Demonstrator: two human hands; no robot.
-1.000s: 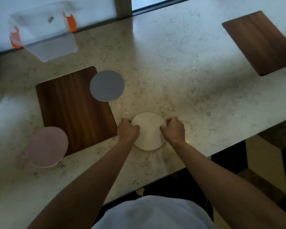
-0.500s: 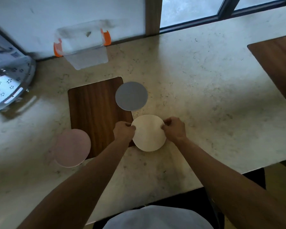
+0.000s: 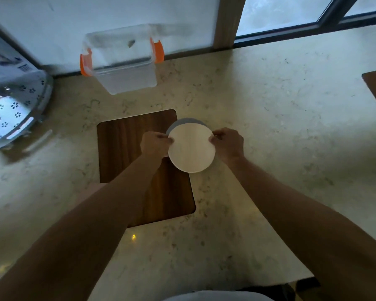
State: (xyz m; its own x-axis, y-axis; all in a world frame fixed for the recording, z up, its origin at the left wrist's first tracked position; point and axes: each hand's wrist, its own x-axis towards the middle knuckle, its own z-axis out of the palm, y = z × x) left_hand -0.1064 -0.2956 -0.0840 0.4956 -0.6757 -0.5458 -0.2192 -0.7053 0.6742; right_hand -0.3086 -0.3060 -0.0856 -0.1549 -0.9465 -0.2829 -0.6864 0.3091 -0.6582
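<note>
Left hand (image 3: 154, 144) and right hand (image 3: 227, 144) each pinch an opposite edge of the white disc (image 3: 191, 148). It sits almost squarely over the grey disc (image 3: 188, 121), at the far corner of the wooden board (image 3: 126, 148). Contact unclear. Judgement: stacking nearly done; final alignment and release remain.

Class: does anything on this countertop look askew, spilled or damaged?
No spill or damage. The white disc, pinched by the left hand and right hand, is off-centre over the grey disc, whose far rim peeks out.
</note>
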